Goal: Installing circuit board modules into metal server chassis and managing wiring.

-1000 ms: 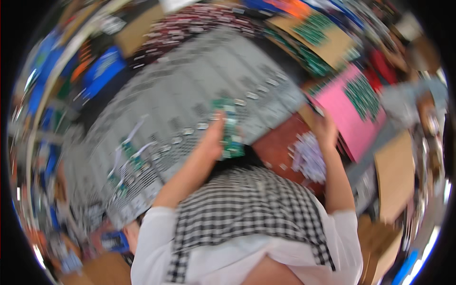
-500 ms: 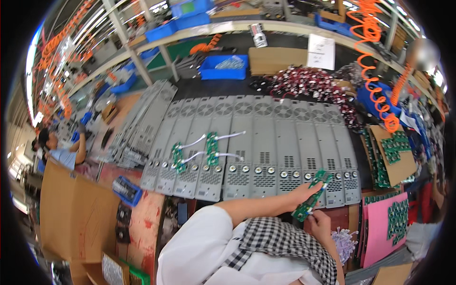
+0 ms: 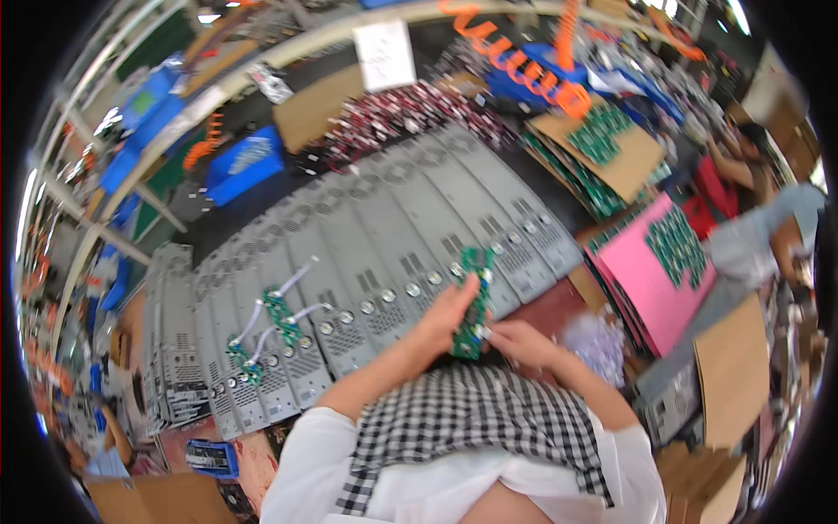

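Bench [image 3: 188,229]: grey panels [image 3: 371,231], eleven o'clock. Left hand [image 3: 447,316] angled two o'clock, fingers closed round green board [image 3: 471,327]; right hand [image 3: 528,345] angled ten, beside board, hold unclear.

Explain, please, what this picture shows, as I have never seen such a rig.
There is no machine, just a bare-handed person, seen by a downward-looking fisheye camera on their own head, so straight edges bend. The left hand holds a green board; the right hand is at its near end. Ahead lies a row of grey panels, bearing two more boards with pale cables. To the right are a pink sheet under other boards and a cable pile.
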`<state>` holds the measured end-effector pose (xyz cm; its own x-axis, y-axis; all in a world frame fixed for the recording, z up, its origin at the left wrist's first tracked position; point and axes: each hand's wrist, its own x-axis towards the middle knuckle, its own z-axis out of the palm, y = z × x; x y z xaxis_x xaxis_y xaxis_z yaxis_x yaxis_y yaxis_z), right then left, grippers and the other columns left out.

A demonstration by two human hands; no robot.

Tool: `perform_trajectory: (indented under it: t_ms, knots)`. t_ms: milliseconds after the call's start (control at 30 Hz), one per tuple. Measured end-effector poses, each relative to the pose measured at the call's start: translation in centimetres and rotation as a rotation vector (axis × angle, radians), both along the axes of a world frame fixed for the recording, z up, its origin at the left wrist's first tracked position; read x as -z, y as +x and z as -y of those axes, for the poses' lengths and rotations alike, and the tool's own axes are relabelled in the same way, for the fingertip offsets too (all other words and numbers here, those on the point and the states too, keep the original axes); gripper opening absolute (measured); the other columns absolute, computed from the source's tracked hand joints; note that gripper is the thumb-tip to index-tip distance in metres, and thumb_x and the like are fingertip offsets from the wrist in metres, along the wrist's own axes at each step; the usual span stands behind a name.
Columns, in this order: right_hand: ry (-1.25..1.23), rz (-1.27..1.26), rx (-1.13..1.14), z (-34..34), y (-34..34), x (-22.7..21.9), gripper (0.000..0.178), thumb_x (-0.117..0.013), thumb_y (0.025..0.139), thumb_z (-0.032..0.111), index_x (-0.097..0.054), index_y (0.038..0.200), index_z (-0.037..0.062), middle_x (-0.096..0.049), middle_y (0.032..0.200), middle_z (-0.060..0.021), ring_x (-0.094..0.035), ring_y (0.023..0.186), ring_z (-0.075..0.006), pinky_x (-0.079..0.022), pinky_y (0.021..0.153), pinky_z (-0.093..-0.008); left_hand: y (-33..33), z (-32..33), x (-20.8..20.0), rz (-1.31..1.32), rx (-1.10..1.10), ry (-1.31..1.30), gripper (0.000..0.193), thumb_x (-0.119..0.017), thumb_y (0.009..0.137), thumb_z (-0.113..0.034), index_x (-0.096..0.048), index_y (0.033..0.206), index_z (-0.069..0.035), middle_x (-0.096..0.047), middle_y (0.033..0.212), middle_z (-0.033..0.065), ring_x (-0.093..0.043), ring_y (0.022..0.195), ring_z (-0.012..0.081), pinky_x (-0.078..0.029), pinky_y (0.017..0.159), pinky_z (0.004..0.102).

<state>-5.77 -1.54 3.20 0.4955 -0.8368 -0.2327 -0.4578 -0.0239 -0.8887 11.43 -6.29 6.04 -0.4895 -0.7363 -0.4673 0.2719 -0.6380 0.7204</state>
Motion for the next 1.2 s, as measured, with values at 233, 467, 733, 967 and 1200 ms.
perform_trajectory:
  t_ms: [233, 467, 733, 967, 1200]
  knots:
    - [0.115, 0.164, -0.058, 0.5, -0.7, -2.3, 0.027, -0.044, 0.087, 0.024, -0.061, 0.081, 0.0036, -0.062, 0.077, -0.0047, -0.056, 0.074, -0.0135, -0.043, 0.071, -0.0277, -0.3, 0.3, -1.0, 0.047, -0.024, -0.056, 0.041, -0.042, 0.086, -0.047, -0.044, 0.089, -0.006, -0.056, 0.07, 0.0076, -0.056, 0.059, 0.0141, -0.048, 0.053, 0.0267]
    - [0.361, 0.259, -0.111, -0.3, -0.6, -1.0, 0.025, -0.048, 0.085, 0.022, -0.062, 0.079, 0.0034, -0.061, 0.069, -0.0025, -0.054, 0.066, -0.009, -0.043, 0.063, -0.0244, -0.6, -0.8, -0.9, 0.121, 0.137, -0.108, 0.041, -0.043, 0.086, -0.047, -0.045, 0.088, -0.006, -0.056, 0.067, 0.0069, -0.054, 0.055, 0.0119, -0.046, 0.049, 0.0249]
    - [0.021, 0.243, 0.145, -2.6, 0.6, -0.4, 0.018, -0.053, 0.082, 0.017, -0.063, 0.077, 0.002, -0.062, 0.072, -0.0057, -0.058, 0.065, -0.0135, -0.045, 0.062, -0.0259, -1.3, -1.9, -1.4, 0.202, 0.035, -0.106, 0.033, -0.045, 0.087, -0.04, -0.045, 0.09, -0.006, -0.055, 0.063, 0.0062, -0.053, 0.052, 0.0117, -0.044, 0.044, 0.0238]
    - [0.097, 0.51, 0.163, -3.5, 0.4, 0.2, 0.016, -0.053, 0.083, 0.013, -0.06, 0.083, -0.0007, -0.063, 0.077, -0.0061, -0.058, 0.069, -0.012, -0.047, 0.065, -0.0251, -1.6, -2.3, -2.5, 0.227, 0.105, -0.052, 0.033, -0.042, 0.088, -0.04, -0.043, 0.088, -0.006, -0.054, 0.062, 0.0069, -0.052, 0.051, 0.0117, -0.044, 0.044, 0.0241]
    - [0.125, 0.421, 0.184, -3.5, 0.4, -0.1, 0.017, -0.052, 0.083, 0.014, -0.061, 0.082, 0.0, -0.063, 0.075, -0.006, -0.059, 0.071, -0.012, -0.047, 0.065, -0.0251, -1.6, -2.3, -2.3, 0.239, 0.097, -0.026, 0.033, -0.041, 0.088, -0.04, -0.045, 0.089, -0.007, -0.055, 0.064, 0.0057, -0.053, 0.055, 0.0107, -0.045, 0.049, 0.0234]
